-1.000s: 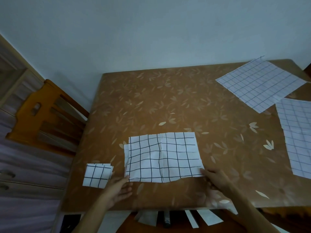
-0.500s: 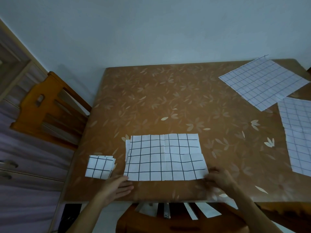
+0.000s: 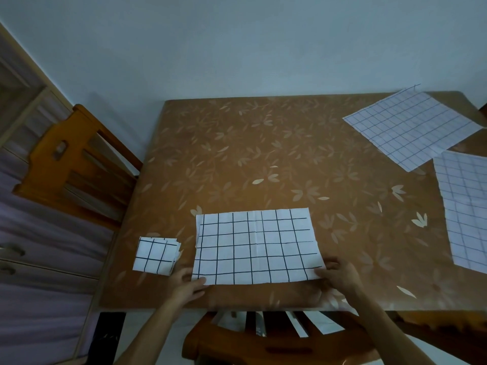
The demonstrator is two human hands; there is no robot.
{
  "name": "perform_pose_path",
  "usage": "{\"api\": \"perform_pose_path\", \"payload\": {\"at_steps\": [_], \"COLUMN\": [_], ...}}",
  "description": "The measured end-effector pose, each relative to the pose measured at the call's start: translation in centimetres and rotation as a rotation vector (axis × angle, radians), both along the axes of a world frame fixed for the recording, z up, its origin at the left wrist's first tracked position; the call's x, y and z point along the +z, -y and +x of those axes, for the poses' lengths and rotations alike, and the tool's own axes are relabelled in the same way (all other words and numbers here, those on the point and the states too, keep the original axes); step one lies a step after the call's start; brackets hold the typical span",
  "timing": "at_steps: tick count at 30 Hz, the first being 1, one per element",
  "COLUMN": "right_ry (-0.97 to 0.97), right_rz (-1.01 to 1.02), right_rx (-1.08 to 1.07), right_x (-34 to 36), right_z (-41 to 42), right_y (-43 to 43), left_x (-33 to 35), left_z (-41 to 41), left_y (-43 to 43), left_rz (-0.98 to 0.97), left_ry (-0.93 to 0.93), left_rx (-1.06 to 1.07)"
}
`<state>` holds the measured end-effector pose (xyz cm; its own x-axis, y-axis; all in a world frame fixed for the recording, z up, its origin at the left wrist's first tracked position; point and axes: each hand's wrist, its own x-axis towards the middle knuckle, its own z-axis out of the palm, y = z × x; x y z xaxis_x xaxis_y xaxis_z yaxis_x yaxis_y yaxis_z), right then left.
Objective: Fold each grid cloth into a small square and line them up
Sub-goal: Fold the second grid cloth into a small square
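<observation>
A white cloth with a black grid (image 3: 254, 247) lies folded in half as a wide rectangle near the table's front edge. My left hand (image 3: 187, 284) pinches its near left corner. My right hand (image 3: 336, 272) grips its near right corner. Left of it sits a small folded square of the same grid cloth (image 3: 155, 255). Two unfolded cloths with a finer grid lie flat at the far right: one turned like a diamond (image 3: 411, 126) and one cut off by the frame edge (image 3: 466, 209).
The table (image 3: 263, 159) has a brown leaf-patterned cover. A wooden chair (image 3: 71, 164) stands at its left side, another chair back (image 3: 276, 343) is under the near edge. Drawers (image 3: 39, 259) run along the left wall.
The cloth's wrinkles have been smoothed flat and its near edge straightened. Both hands have closed onto the near corners; before they rested beside them.
</observation>
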<state>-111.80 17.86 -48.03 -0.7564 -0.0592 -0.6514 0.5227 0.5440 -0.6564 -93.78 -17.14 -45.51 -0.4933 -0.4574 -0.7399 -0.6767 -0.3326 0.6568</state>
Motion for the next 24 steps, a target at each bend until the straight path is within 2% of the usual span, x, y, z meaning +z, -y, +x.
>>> {"api": "perform_pose_path", "payload": {"at_steps": [8,12,15,17,20,24], "right_ry": [0.083,0.155,0.162,0.126,0.071,0.101], "right_rz": [-0.116,-0.258,-0.323,-0.386,-0.476,-0.636], "right_rx": [0.022,-0.094,-0.157,-0.238,-0.375,-0.518], "right_x": [-0.2,0.4,1.3,1.6,2.3,2.9], "right_z": [0.5,1.2,1.6,1.7,2.2,2.9], "right_y": [0.1,1.4,2.6,3.3,4.7,6.4], "left_x": [0.0,1.3,0.8,0.6,0.6,1.3], "left_z": [-0.6,-3.0,-3.4,-3.1,-3.2,-4.4], "left_y": [0.9,1.1,0.5,-0.8,-2.7,-4.7], "left_rz": [-0.053,0.182,0.203,0.285,0.413,0.493], "left_ry": [-0.071,-0.21,-0.061,0.044,0.075,0.075], "left_rx": [0.065,0.104,0.104,0.098,0.074,0.049]}}
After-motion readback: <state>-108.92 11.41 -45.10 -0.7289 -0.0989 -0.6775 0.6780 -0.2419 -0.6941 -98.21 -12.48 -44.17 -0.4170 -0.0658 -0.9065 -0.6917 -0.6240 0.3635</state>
